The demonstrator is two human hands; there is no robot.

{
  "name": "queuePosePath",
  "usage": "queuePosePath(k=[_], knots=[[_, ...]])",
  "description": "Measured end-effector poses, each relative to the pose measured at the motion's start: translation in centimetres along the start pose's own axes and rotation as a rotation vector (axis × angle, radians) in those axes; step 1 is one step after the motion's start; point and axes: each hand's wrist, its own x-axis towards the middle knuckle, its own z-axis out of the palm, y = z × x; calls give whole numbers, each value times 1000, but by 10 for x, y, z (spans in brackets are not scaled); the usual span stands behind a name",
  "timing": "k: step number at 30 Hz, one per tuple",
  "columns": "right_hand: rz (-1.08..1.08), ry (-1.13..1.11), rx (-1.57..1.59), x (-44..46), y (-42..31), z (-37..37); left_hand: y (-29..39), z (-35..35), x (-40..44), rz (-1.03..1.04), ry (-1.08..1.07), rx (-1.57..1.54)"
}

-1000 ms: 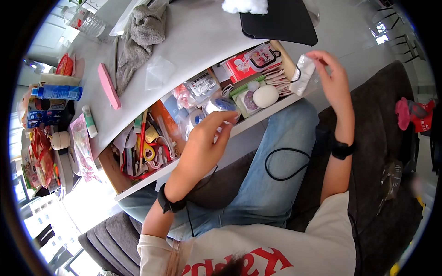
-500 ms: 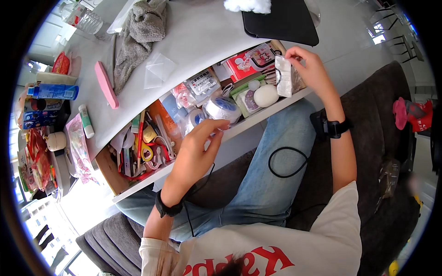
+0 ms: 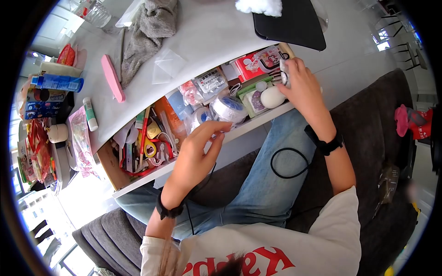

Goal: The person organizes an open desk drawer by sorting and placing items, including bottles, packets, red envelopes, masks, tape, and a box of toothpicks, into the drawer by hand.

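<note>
At the right end of the open drawer [image 3: 244,127], my right hand [image 3: 304,89] has its fingers round a small white packet [image 3: 284,73], most of which it covers. A white egg-shaped item [image 3: 272,97] lies just left of that hand. My left hand [image 3: 198,149] hovers at the drawer's front edge, its thumb and fingers curved with a gap between the tips and nothing held. Behind it in the drawer are a round white roll [image 3: 229,108] and clear bags. The left compartment holds yellow scissors [image 3: 149,148], pens and cables. A red box [image 3: 248,66] sits at the back right.
On the desk [image 3: 202,27] are a grey cloth [image 3: 149,34], a pink bar [image 3: 113,78], clear plastic film [image 3: 168,66], a black flat case [image 3: 290,25] with white fluff, and a white-green tube [image 3: 90,114]. A black cable loop [image 3: 290,163] rests on the jeans.
The right hand has moved left and down with the white packet, from beyond the drawer's right end to over its right compartment. My left hand has barely moved. The view has shifted slightly.
</note>
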Motion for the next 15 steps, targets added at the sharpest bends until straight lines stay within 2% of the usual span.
queuePosePath(k=[3,5,6,8,10,11,12,13,14,15], knots=[[0,-91,14,0,3,-3,17,-27,-8,44,67,40],[0,-141,46,-5,6,-11,29,-52,-18,14,177,23],[17,-168,57,-6,5,-11,36,-62,-26,-63,241,-66],[56,-217,75,-8,7,-6,51,-80,-38,125,405,-155],[14,-132,114,-10,9,7,65,-114,-58,399,486,129],[-10,-89,134,-10,9,11,77,-142,-76,511,415,50],[65,-100,141,-8,4,10,90,-171,-95,615,331,-33],[137,-107,147,-6,-2,8,127,-168,-93,751,341,-259],[209,-115,149,-4,-4,5,148,-165,-91,858,278,-328],[173,-107,138,-5,-2,7,158,-165,-91,919,220,-323]])
